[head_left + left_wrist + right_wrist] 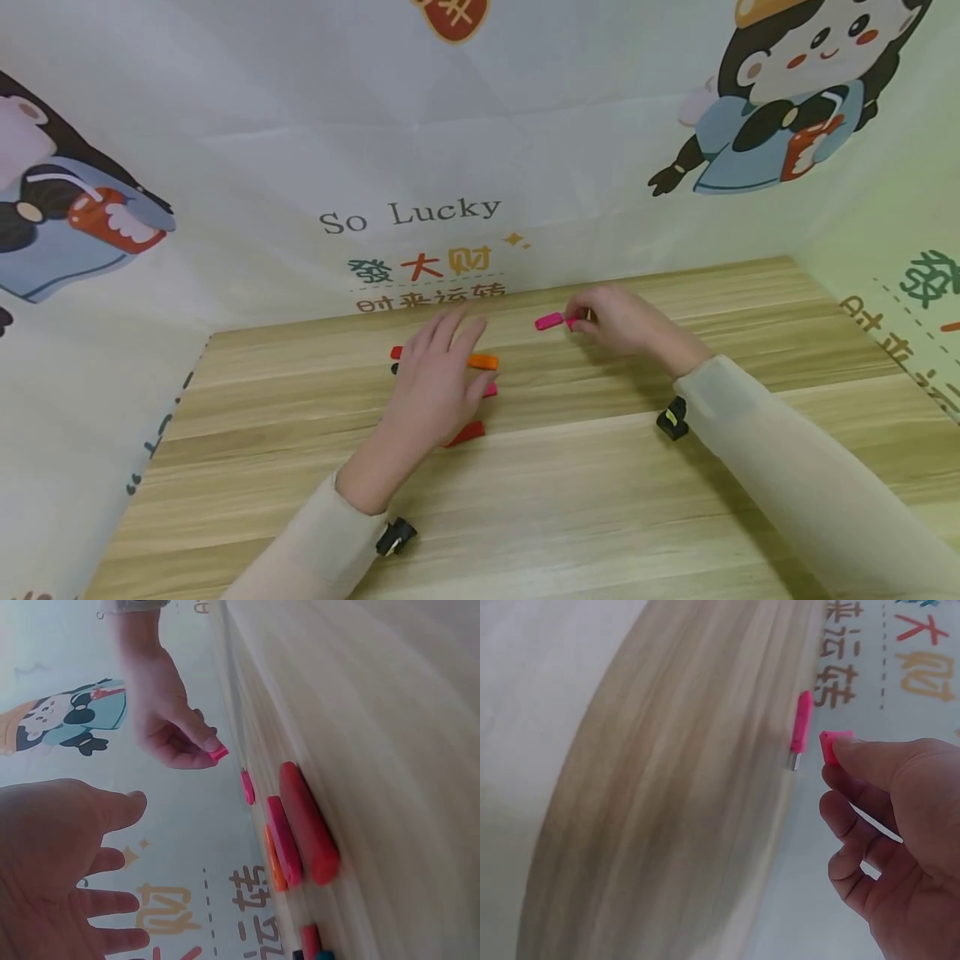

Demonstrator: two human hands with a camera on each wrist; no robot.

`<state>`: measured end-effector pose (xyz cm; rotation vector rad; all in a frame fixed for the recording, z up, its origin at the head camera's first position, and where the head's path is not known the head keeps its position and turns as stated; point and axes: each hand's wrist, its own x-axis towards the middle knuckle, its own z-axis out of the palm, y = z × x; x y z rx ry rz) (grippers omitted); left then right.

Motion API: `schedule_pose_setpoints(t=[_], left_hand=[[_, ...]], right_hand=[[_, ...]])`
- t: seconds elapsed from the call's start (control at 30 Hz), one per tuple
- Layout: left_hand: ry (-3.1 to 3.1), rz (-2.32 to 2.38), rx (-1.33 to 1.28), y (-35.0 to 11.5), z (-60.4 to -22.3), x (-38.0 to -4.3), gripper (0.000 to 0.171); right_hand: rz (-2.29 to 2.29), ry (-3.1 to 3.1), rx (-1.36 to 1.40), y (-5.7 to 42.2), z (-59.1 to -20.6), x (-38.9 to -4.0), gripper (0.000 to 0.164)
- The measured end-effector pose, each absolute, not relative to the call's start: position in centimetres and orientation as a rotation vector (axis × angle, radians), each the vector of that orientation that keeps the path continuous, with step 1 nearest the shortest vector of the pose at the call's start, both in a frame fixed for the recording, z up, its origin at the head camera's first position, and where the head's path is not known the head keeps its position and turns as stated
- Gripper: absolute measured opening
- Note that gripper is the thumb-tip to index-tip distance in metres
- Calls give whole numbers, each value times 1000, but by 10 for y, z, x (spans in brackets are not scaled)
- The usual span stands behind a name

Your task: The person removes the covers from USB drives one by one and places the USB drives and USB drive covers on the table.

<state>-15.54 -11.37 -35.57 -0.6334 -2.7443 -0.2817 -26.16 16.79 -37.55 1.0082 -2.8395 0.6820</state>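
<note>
My right hand pinches a small bright pink piece, like a cap, between thumb and index finger. Beside it on the table lies a slim pink stick with a short metal tip; its exact kind cannot be told. My left hand, fingers spread, hovers over several coloured pens and partly hides them in the head view. In the left wrist view these are a thick red pen, a pink pen and an orange pen. That hand holds nothing.
Farther left are the ends of other pens: a red end, a teal end and a dark one. A white printed sheet rises behind the wooden table and along its sides.
</note>
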Motion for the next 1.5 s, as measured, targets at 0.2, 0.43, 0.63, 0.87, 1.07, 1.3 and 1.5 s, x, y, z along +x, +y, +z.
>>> schedule_pose_setpoints(t=[0.2, 0.43, 0.63, 0.87, 1.07, 1.3, 1.5], left_hand=[[-2682, -293, -635, -126, -360, -141, 68], [-2665, -284, -635, -137, -364, -128, 68], [-2675, -280, -618, -142, -365, -120, 70], [-2675, -295, -604, -145, -367, -118, 69], [-2669, -301, -602, -146, -368, -117, 67], [-2665, -291, -601, -147, -368, -118, 66], [-2664, -298, -592, -150, -370, -120, 66]], right_hand=[[749, -2871, 998, 169, -383, -271, 3], [815, -2894, 1006, 170, -391, -280, 5], [841, -2902, 988, 171, -393, -282, 5], [792, -2915, 967, 171, -394, -284, 4], [795, -2927, 948, 170, -393, -284, 4], [824, -2941, 916, 172, -392, -284, 4], [827, -2938, 890, 173, -391, -283, 6]])
